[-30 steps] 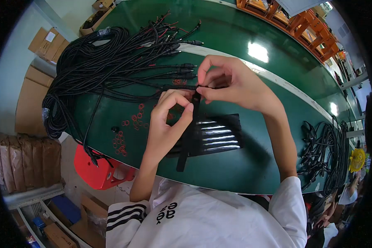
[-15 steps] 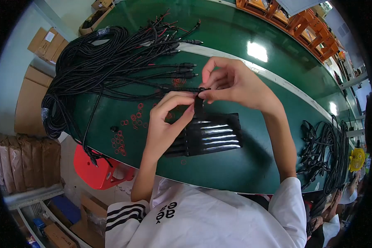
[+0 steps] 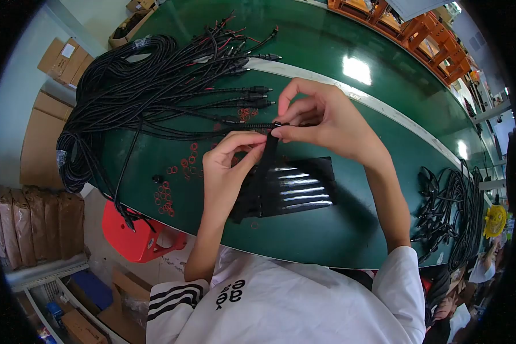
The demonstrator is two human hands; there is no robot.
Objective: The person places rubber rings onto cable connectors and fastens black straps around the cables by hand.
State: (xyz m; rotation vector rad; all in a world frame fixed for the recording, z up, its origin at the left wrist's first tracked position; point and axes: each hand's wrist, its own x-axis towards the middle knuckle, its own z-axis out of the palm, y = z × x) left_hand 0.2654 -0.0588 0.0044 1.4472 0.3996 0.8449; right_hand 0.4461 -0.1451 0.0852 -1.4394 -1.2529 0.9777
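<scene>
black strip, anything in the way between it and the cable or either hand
Nothing visible: the black strip reaches the black cable at its upper end, with the left hand and right hand pinching there. Fingertips hide the exact contact. The glossy black sheet lies beneath, not between.

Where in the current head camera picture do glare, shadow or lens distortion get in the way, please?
Head view: white glare on the green table, bright streaks across the glossy black sheet, a soft dark shadow to its right; the fisheye lens bends the table edge and blackens the corners; the black strip blends into the sheet behind it.
</scene>
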